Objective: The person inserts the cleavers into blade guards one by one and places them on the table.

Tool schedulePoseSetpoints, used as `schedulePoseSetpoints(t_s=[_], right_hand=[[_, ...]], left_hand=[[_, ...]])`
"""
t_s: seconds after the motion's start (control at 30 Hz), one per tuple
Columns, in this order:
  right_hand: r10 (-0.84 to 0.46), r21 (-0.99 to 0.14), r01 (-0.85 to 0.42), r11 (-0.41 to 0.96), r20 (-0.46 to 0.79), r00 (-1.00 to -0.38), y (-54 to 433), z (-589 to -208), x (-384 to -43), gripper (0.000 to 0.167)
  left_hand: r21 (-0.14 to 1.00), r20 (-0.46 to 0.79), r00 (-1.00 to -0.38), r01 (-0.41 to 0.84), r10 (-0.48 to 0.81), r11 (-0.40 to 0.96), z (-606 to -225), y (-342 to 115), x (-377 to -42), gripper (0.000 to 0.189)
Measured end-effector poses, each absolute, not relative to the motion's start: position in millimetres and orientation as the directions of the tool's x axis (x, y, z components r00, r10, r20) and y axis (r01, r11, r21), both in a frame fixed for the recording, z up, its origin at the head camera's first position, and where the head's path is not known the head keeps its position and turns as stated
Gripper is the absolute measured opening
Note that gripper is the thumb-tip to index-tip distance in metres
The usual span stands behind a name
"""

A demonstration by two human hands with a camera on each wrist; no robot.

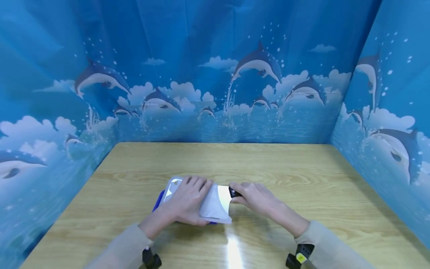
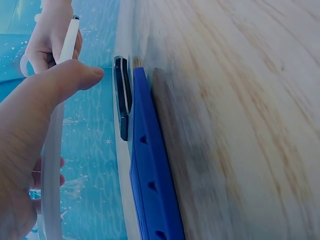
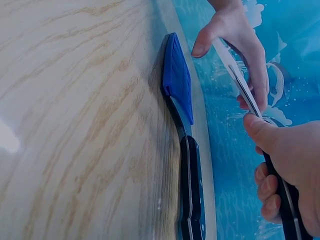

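Over the table, my right hand point(image 1: 258, 198) grips the black handle point(image 3: 287, 207) of a cleaver, whose shiny blade point(image 1: 224, 195) sits partly inside a white blade cover point(image 1: 212, 207). My left hand point(image 1: 189, 201) holds that cover from above, thumb on the near edge and fingers across the far side. A strip of bare metal shows between cover and handle. Below both hands, a second knife lies on the table in a blue blade cover point(image 3: 178, 75), its black handle point(image 3: 192, 185) plain in the right wrist view. In the head view the white cover hides most of it.
The wooden table point(image 1: 285, 164) reaches back to a blue curtain point(image 1: 215, 127) printed with dolphins, which also hangs along the left and right sides. A dark wrist device point(image 1: 300, 256) is strapped over the right sleeve, another point(image 1: 151, 258) over the left.
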State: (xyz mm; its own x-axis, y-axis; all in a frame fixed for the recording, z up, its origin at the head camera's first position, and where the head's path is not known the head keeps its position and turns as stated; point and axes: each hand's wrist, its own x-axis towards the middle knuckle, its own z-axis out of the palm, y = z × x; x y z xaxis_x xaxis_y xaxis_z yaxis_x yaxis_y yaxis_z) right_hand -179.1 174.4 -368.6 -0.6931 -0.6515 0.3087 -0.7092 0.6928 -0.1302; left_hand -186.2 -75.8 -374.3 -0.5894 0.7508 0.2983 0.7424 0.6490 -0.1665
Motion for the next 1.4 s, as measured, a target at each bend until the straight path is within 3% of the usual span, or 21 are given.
schedulePoseSetpoints(t_s=[0.63, 0.9, 1.13, 1.4], right_hand=[[-0.652, -0.230, -0.711, 0.665, 0.287, -0.702, 173, -373, -186, 0.026], [-0.631, -0.248, -0.678, 0.692, 0.249, -0.735, 174, -373, -182, 0.028], [-0.537, -0.246, -0.586, 0.772, 0.242, -0.808, 180, -367, -178, 0.027], [-0.562, -0.279, -0.627, 0.728, 0.283, -0.778, 193, -361, -182, 0.027]], left_hand=[[-0.186, 0.271, -0.597, 0.737, 0.755, 0.650, -375, -79, -183, 0.109], [-0.207, 0.293, -0.587, 0.732, 0.755, 0.649, -378, -80, -179, 0.111], [-0.198, 0.321, -0.599, 0.715, 0.733, 0.671, -378, -85, -178, 0.113], [-0.203, 0.350, -0.592, 0.708, 0.726, 0.676, -372, -104, -183, 0.113]])
